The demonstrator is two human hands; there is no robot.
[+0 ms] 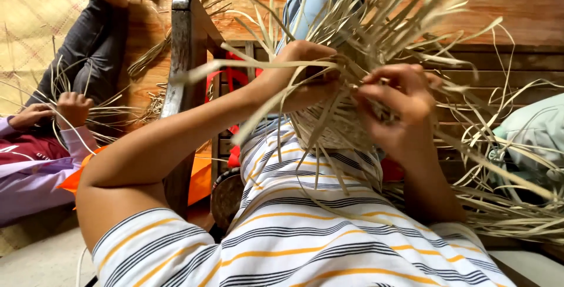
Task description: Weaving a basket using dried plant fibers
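Woven straw piece (335,125) gripped by left hand (305,72) at 10 o'clock and right hand (399,102) at 2 o'clock; fingers pinched shut on strands.

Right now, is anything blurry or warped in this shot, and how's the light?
Head view: soft, even light with no glare; faint shadow under the left forearm. Both hands, the left hand and right hand, look slightly motion-smeared where they work the woven straw piece. The wide lens bends the wooden post and stretches the striped garment at the bottom edge.
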